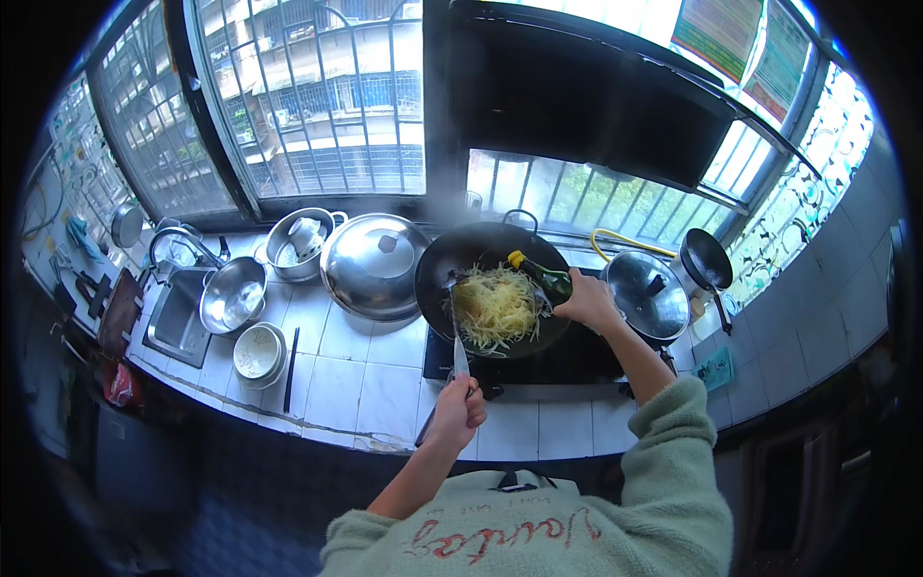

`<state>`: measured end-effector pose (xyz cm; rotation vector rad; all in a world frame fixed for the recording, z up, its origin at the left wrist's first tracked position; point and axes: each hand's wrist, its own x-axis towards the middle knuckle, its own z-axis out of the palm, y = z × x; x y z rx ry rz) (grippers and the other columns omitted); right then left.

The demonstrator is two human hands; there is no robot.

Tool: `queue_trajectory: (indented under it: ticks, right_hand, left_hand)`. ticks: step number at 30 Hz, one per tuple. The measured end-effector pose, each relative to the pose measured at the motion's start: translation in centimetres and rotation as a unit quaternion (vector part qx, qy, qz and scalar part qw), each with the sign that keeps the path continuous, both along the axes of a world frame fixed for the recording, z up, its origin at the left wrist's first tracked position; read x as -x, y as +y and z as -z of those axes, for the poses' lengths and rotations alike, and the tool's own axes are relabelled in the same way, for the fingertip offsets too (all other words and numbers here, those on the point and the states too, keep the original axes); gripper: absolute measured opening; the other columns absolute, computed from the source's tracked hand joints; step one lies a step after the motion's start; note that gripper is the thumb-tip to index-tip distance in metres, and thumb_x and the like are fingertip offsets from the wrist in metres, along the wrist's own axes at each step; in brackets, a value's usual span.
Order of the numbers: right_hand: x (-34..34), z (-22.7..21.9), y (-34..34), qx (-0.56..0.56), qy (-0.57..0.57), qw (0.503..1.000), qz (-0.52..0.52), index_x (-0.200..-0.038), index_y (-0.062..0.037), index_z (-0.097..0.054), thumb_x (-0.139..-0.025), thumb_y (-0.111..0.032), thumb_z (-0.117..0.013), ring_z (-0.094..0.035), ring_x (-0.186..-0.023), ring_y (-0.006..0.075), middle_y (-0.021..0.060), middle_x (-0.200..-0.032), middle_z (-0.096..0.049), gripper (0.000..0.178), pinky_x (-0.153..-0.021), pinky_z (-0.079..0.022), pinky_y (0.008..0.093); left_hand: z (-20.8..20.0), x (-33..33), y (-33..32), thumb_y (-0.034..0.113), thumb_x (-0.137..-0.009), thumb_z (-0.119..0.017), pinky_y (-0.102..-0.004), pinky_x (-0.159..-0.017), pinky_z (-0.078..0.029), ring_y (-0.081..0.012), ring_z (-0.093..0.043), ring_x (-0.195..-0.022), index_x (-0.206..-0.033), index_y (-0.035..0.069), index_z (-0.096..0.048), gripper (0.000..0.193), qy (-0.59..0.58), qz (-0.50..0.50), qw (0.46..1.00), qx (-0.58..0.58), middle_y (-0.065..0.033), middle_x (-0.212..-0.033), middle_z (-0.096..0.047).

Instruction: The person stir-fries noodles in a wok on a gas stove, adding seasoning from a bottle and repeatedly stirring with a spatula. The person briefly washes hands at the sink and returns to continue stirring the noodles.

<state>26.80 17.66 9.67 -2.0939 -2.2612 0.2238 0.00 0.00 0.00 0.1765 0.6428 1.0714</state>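
My left hand (457, 413) is closed round the handle of a metal spatula (461, 358). The spatula reaches forward into a dark wok (437, 252) on the stove, its head at the left side of the food. Pale yellow shreds, which look like potato (498, 313), fill the middle of the wok. From the right, my right hand (586, 300) grips a dark green bottle (551, 281) with a yellow top. The bottle is tilted over the wok, its top pointing left above the shreds. Whether anything pours from it, I cannot tell.
Left of the wok lies a big domed steel lid (375, 267), with a steel pot (300, 242) beyond. A steel basin (234, 294) stands by the sink (181, 317), near stacked bowls (258, 352) and chopsticks (291, 370). Right are a lidded pan (650, 296) and a small saucepan (707, 260).
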Motion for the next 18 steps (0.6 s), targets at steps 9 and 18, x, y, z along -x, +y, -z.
queue_trajectory:
  ticks: [9, 18]
  right_hand:
    - [-0.3, 0.1, -0.6, 0.011, -0.055, 0.998, 0.022, -0.115, -0.0035, -0.057, -0.06, -0.041, -0.08, -0.07, -0.095, 0.0365, 0.0185, -0.097, -0.072, 0.071, -0.086, -0.055, 0.045]
    - [0.3, 2.3, -0.6, 0.063, 0.333, 0.938, 0.076, -0.118, -0.0009, -0.059, -0.062, -0.029, -0.083, -0.068, -0.096, 0.0276, 0.0157, -0.104, -0.069, 0.067, -0.086, -0.054, 0.0392]
  left_hand:
    - [0.7, -1.9, 0.4, 0.035, -0.109, -0.036, -0.0257, -0.042, -0.021, -0.0088, -0.025, -0.046, -0.09, 0.014, -0.048, 0.031, -0.008, 0.013, 1.0, 0.017, 0.0038, -0.059, -0.032]
    - [4.2, -3.6, 0.3, 0.039, -0.108, -0.038, -0.0273, -0.054, -0.036, -0.0137, -0.04, -0.057, -0.093, 0.01, -0.052, 0.035, 0.011, 0.1, 0.99, 0.098, -0.0048, -0.073, -0.048]
